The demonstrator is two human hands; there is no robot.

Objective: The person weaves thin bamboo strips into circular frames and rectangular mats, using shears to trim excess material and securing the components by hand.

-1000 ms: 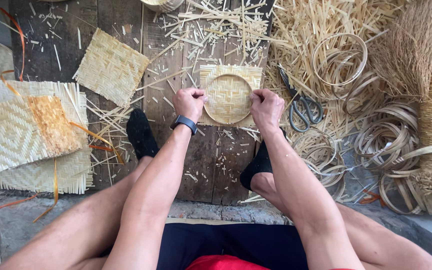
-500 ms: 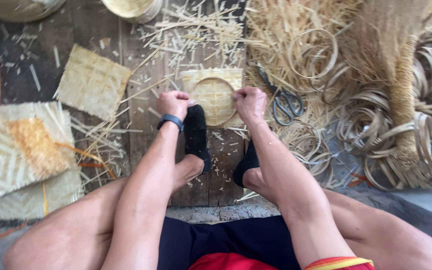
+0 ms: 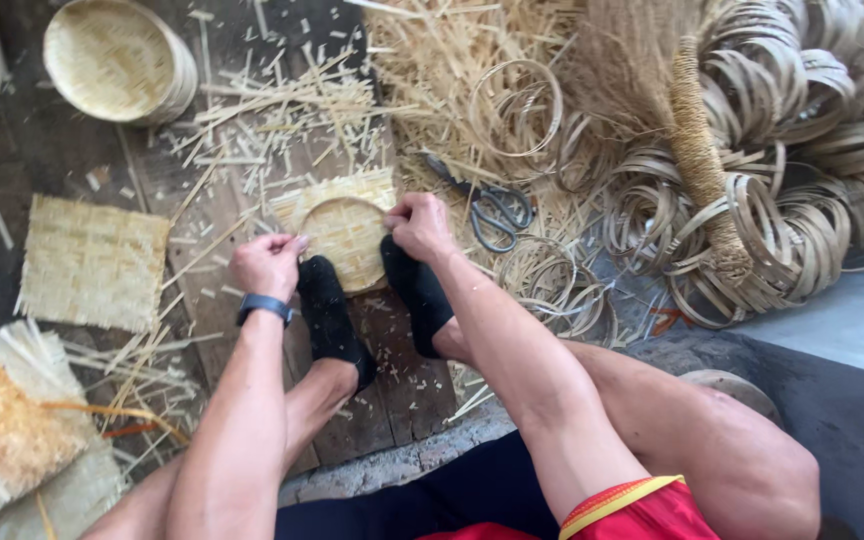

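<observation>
Both hands are pressing a hoop into a woven square held under two feet.

Heaped bamboo rings [image 3: 752,215] are lying off to the right; on the plank floor [image 3: 392,400] the woven mat [image 3: 347,235] is already taking a round hollow, corners untrimmed. Left hand [image 3: 267,265] is curling closed at its near edge, right hand [image 3: 420,225] is pinching the rim, scissors [image 3: 497,212] are waiting just beside.

Pale woven mat [image 3: 344,232], black socks [image 3: 330,318], red shorts [image 3: 642,512]

Dark plank floor [image 3: 52,170] under woven mats [image 3: 92,262], round basket [image 3: 117,60], scissors [image 3: 492,212], bamboo hoops [image 3: 772,220], scattered splints [image 3: 282,110].
</observation>
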